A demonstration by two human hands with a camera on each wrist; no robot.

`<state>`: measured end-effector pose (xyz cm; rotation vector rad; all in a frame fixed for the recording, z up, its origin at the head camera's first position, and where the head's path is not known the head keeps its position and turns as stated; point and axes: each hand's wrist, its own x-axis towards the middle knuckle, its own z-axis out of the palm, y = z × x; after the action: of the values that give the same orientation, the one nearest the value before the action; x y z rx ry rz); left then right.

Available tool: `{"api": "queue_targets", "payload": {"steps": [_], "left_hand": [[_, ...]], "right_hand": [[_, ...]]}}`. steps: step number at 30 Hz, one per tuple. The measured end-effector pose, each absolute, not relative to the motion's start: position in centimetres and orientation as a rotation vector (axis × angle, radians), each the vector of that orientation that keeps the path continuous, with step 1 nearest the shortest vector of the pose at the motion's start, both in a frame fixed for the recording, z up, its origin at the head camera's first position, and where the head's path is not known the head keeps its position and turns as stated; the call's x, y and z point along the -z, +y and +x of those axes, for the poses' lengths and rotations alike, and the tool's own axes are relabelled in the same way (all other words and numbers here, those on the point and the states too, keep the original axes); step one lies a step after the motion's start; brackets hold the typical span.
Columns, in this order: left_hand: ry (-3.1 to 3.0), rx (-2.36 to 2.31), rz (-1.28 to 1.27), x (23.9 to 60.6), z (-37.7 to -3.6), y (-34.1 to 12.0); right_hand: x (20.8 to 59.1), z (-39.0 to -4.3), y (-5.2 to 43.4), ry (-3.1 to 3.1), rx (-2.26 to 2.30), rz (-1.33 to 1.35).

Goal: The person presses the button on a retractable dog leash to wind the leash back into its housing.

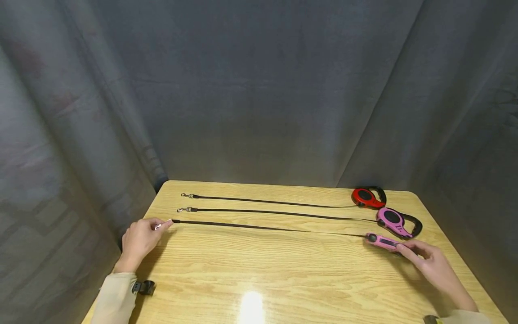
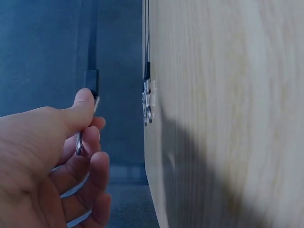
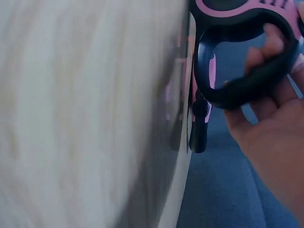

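Three retractable leashes, the nearest held at both ends

Above the wooden table (image 1: pixel 251 265), the near pink leash (image 1: pixel 382 242) stretches left to right. The left hand (image 1: pixel 139 236) pinches its one snap hook (image 2: pixel 79 145) at left; the right hand's (image 1: pixel 430 258) fingers grasp its handle at right. Farther lies the second pink leash (image 1: pixel 392 218), then one red leash (image 1: pixel 366 198), their two snap hooks (image 1: pixel 186 209) at left.

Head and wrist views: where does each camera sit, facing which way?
Head: on the head, facing forward and down at the table; left hand and right hand show.
Left wrist: on that wrist, facing the pinched metal clip; left hand shows.
Right wrist: on that wrist, facing the black handle; right hand shows.
Head and left wrist share left hand and that clip.
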<state>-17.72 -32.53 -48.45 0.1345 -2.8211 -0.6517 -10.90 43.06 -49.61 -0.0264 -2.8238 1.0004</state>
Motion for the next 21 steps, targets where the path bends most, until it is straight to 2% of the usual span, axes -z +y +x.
{"api": "queue_targets", "payload": {"steps": [10,17,21], "left_hand": [[-2.723,0.661,0.097,48.35,-17.55,-32.82],[-2.730,0.687,0.110,48.53,-17.62,-32.76],[-2.717,0.681,0.121,48.43,-17.72,-32.83]], "right_hand": [[49.64,-10.66,42.57,-2.627,-1.255,0.006],[49.31,-10.68,42.71,-2.175,-1.801,0.179],[48.83,-10.55,43.00,-2.227,-1.692,0.196]]}}
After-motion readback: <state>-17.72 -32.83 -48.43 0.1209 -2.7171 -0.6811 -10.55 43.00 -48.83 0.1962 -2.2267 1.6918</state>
